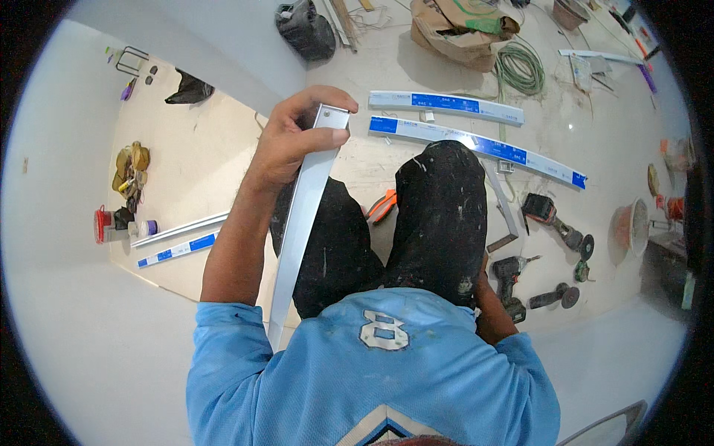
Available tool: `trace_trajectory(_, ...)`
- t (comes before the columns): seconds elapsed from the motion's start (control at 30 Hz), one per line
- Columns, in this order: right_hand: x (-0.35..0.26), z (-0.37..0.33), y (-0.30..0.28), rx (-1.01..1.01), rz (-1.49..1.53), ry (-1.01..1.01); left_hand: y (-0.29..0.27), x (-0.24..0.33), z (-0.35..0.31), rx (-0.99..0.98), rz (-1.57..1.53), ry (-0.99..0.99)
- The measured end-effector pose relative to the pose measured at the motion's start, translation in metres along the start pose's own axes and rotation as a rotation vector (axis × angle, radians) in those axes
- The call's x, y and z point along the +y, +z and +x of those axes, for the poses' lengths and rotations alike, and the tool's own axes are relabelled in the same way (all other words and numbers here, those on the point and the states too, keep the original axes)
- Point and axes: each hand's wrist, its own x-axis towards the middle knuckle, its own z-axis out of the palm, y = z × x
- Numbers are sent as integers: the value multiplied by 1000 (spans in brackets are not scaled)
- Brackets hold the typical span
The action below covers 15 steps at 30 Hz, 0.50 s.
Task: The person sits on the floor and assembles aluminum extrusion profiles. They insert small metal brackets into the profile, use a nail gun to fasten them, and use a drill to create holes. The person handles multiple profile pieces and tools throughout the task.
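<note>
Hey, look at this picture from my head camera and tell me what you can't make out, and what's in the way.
- Head view: the right hand's grip, hidden behind the right leg.
- Head view: the lower end of the silver bar in the left hand, covered by the blue shirt.
- Head view: the brown bag's contents, mostly hidden by its sides.
</note>
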Motion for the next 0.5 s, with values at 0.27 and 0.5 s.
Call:
trace_trajectory(0.27,27,-4,41,-241,-17,257,2,-13,3,7,115,-29)
trace_trajectory(0.5,-9,-7,27,-322,-144,181,-8,-34,6,-160,153,38)
